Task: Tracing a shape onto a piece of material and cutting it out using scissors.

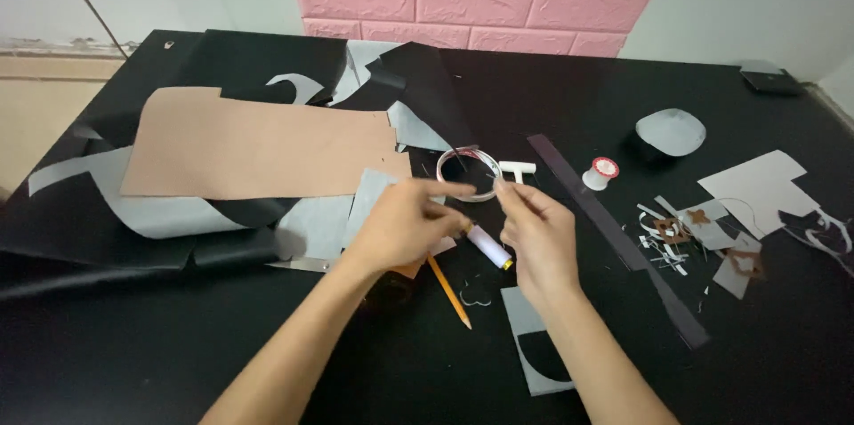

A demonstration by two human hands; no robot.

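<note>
Head cam: you're pinching thin thread between left hand and right hand fingertips above the white thread spool, probably needing steady tension next.

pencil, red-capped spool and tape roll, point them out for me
pencil [449, 291], head view, middle of its orange shaft
red-capped spool [601, 172], head view, its white body
tape roll [470, 173], head view, its clear ring's rim
</note>
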